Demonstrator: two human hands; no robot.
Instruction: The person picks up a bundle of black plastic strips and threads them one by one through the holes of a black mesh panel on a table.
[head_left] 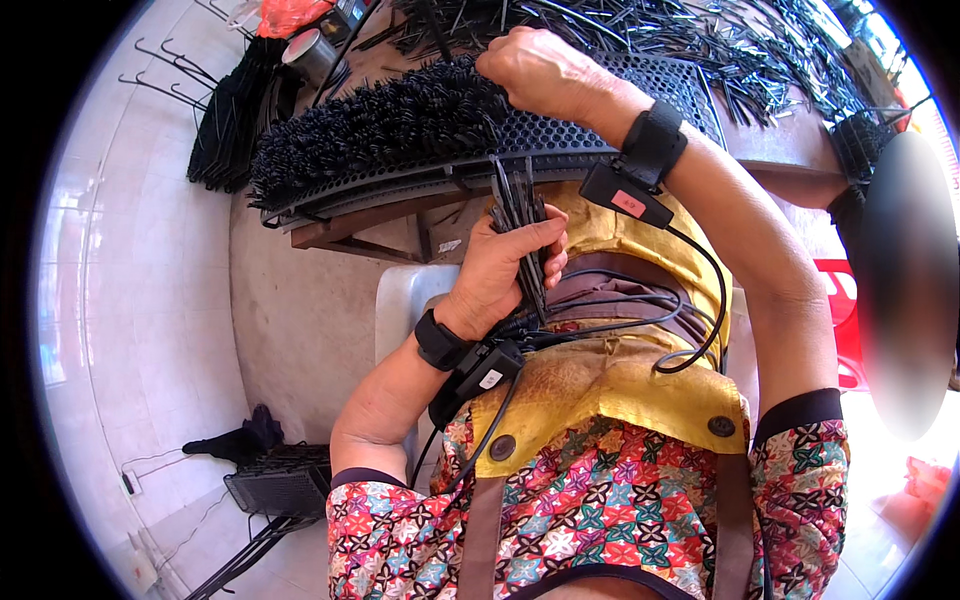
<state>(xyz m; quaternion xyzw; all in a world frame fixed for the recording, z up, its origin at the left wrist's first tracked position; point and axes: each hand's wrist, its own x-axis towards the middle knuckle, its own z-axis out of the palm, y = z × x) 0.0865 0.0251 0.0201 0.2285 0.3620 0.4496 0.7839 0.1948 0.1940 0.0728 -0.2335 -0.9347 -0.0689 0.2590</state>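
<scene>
A bundle of thin black strips (515, 200) stands upright in my left hand (492, 262), whose thumb and fingers are wrapped round it in front of my yellow apron (670, 385). Ahead of it lies a long black perforated tray (570, 130) with rows of round holes. Its left half is densely packed with upright black pieces (370, 130). My right hand (545, 72) is closed above the tray, at the edge where the packed part meets the open holes. Its fingertips are turned away, so what they hold, if anything, is hidden.
Loose black strips (740, 70) cover the table beyond the tray. At the far left are a metal can (310, 55) and black racks with hooked rods (235, 120). Cables (715, 300) run from my wrist devices across my lap. Another person (910, 290), blurred, is at the right beside a red stool (840, 320).
</scene>
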